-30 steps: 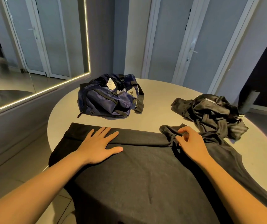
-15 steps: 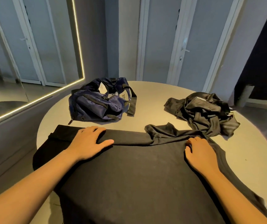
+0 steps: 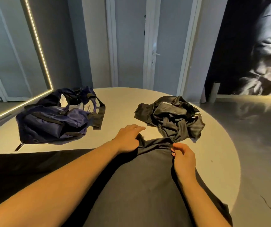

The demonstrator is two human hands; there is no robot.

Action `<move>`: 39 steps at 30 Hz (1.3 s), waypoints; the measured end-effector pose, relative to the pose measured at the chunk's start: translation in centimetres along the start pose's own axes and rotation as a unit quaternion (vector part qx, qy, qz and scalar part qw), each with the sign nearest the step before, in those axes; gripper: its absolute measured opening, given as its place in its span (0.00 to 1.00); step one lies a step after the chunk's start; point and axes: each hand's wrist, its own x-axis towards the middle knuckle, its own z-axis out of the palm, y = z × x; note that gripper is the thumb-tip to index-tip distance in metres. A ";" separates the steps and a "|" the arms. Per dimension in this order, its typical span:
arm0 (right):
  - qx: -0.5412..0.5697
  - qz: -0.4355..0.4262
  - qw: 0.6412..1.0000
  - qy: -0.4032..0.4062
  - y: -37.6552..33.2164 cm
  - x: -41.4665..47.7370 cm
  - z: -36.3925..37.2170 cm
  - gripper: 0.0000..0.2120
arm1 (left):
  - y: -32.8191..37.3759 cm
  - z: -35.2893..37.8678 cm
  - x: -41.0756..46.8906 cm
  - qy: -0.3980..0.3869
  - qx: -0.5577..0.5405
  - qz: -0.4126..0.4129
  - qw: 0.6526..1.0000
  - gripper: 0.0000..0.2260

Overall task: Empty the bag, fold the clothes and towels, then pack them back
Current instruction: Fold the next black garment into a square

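Observation:
A large black garment [image 3: 139,185] lies spread over the near half of the round table [image 3: 123,99], with its bunched sleeve pointing away from me. My left hand [image 3: 128,138] reaches across and holds the left side of that sleeve, thumb hidden under the cloth. My right hand [image 3: 182,154] pinches the sleeve's right side with curled fingers. A navy duffel bag [image 3: 54,120] sits slumped and open at the far left. A crumpled pile of shiny black clothes [image 3: 172,118] lies at the far right, just beyond the sleeve.
The table's rim curves close on the right, with grey floor [image 3: 254,145] beyond. A mirror with a lit LED edge [image 3: 38,43] stands to the left. White doors [image 3: 164,46] and a dark wall picture [image 3: 262,54] are behind.
My left hand left the folded edge on the left and crossed to the sleeve near the middle. My right hand went from pressing the cloth to pinching the sleeve. My view shifted right.

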 end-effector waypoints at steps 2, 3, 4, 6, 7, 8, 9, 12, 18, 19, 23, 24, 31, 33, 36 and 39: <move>0.025 0.007 1.000 0.006 0.3 0.0 -0.2 0.14 | 0.6 0.2 1.2 -0.047 0.048 0.010 0.998 0.20; 0.032 0.007 0.999 0.006 0.3 0.0 -0.3 0.13 | 0.8 0.1 1.5 -0.045 0.056 0.013 0.997 0.14; 0.032 0.007 0.999 0.004 0.2 0.1 -0.2 0.13 | 0.9 -0.2 1.6 -0.030 0.052 0.018 0.998 0.09; 0.028 0.007 1.000 -0.003 0.3 0.3 0.0 0.12 | 1.2 -1.5 1.4 0.016 0.032 0.033 0.999 0.05; 0.027 0.008 1.000 -0.005 0.3 0.4 0.1 0.12 | 1.3 -2.3 1.2 0.041 0.023 0.040 0.998 0.04; 0.029 0.010 1.000 -0.003 0.2 0.4 0.2 0.12 | 1.5 -3.2 1.0 0.064 0.016 0.049 0.997 0.04; 0.036 0.013 0.999 0.000 0.2 0.4 0.2 0.12 | 1.8 -4.1 0.6 0.086 0.012 0.062 0.994 0.04; 0.079 0.026 0.997 0.006 -0.3 0.2 0.0 0.13 | 3.6 -6.5 -0.9 0.146 0.037 0.118 0.982 0.06; 0.177 0.059 0.982 0.010 -1.6 0.0 -0.4 0.13 | 10.5 -7.1 -7.2 0.178 0.193 0.239 0.935 0.07; 0.181 0.061 0.982 0.015 -1.7 0.0 -0.5 0.14 | 11.5 -6.4 -8.5 0.156 0.201 0.259 0.932 0.07; 0.160 0.055 0.985 0.046 -1.7 -0.1 -1.0 0.14 | 11.9 -3.8 -12.3 -0.003 0.041 0.264 0.964 0.13; 0.170 0.055 0.983 0.045 -1.7 -0.1 -1.1 0.13 | 10.9 -3.4 -12.8 -0.002 -0.019 0.234 0.972 0.13; 0.119 0.040 0.992 0.007 -1.6 -0.2 -1.2 0.15 | -2.4 -0.4 -14.3 0.099 0.092 -0.055 0.989 0.24; 0.086 0.025 0.996 0.014 -1.6 -0.3 -1.1 0.17 | -4.8 0.3 -15.2 0.105 0.097 -0.064 0.988 0.32; 0.046 0.017 0.998 0.027 -1.3 -0.2 -0.9 0.17 | -6.8 1.5 -16.2 0.065 0.080 -0.058 0.993 0.38; 0.004 0.028 0.999 0.042 -1.3 -0.3 -0.8 0.20 | -7.2 2.1 -16.4 0.024 0.065 -0.063 0.996 0.39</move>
